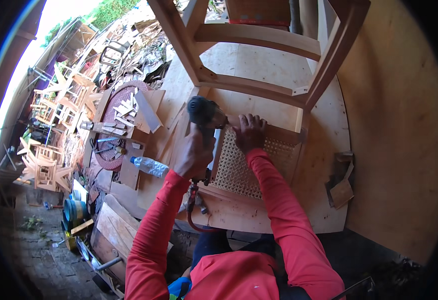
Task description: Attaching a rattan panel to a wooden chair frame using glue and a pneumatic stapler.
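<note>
A wooden chair frame [259, 40] stands on the work table, with a woven cane seat panel [236, 167] set in its seat. Wrapped round the handle of a dark air nail gun [202, 112] is my left hand [195, 154]. The nail gun's head is at the seat's far left corner, and a red air hose [191, 220] hangs from its handle. My right hand [251, 131] presses its fingers over a wooden strip [281, 134] along the far edge of the cane, close to the gun's nose. Where the nose meets the wood is partly hidden.
Left of the chair lie a plastic bottle [150, 166] and a round woven tray [116, 107] with wood offcuts. Folded dark pieces [341, 181] lie at the table's right. A large plywood panel [394, 130] rises on the right. Chair frames [49, 165] are piled far left.
</note>
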